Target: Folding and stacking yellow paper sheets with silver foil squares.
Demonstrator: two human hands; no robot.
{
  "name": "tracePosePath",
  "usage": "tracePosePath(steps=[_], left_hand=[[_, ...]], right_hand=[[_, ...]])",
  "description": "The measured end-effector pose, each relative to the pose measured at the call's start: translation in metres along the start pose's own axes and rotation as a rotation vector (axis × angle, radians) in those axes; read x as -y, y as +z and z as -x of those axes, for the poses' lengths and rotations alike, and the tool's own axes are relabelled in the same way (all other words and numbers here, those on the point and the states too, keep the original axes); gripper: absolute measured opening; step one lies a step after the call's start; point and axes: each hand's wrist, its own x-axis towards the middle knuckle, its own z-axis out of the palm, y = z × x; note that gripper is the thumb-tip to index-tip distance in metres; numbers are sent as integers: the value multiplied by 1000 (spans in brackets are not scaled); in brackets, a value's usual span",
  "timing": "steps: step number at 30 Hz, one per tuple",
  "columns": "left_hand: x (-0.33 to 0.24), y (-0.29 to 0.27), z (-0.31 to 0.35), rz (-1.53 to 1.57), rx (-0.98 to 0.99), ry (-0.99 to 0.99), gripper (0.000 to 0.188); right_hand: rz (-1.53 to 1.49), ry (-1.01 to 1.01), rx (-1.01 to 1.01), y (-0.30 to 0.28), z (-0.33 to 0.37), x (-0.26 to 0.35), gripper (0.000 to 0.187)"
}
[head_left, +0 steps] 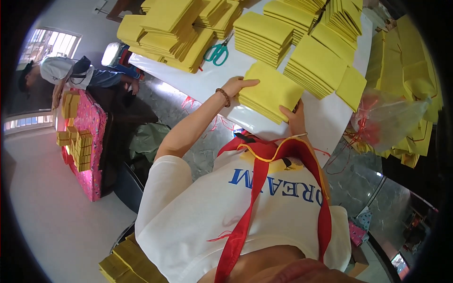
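Well to the right of the right hand (296, 118), beyond the white table (325, 118), can see a clear plastic bag (401, 115) with something red in it, too blurred to name. Holds a stack of yellow folded pieces (271, 89) between both hands; cannot tell whether lifted off the table. Reaches the left hand (237, 86) in from the left, laying the thumb on top of the stack; grips the near right corner with the right hand. Nearer the body than both hands, wears a white shirt (203, 226) with large blue lettering (282, 188), upside down in this view
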Motion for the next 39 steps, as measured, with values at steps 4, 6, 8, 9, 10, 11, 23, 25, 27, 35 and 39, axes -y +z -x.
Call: tracePosePath(steps=[4,6,8,9,10,11,23,25,27,35,39], left_hand=[[13,3,-6,-203,-235,104,68],[14,8,0,-157,-265,156,64],[13,15,8,-96,-258,255,66],[16,15,8,-62,-248,282,68],[19,14,9,-64,-253,292,68],[25,14,13,-49,-249,306,69],[7,20,27,79,148,674,103],[3,17,24,85,209,688,112],[5,9,12,-516,76,790,129],[49,-10,-27,-1013,154,738,137],[49,-9,-31,-1086,95,747,129]], right_hand=[[-29,-25,21,-4,2,-3,70],[-22,-32,90,-9,1,-2,71],[-14,-29,47,-12,4,-7,72],[-15,-37,55,-13,5,-7,72],[-18,-26,73,-14,6,-8,72],[-21,-14,90,-15,7,-8,72],[-21,-176,243,-35,17,10,114],[85,-225,196,-22,20,38,123],[118,-216,160,-29,10,30,127],[449,-409,236,-54,0,-8,138],[399,-367,229,-48,-1,-11,138]])
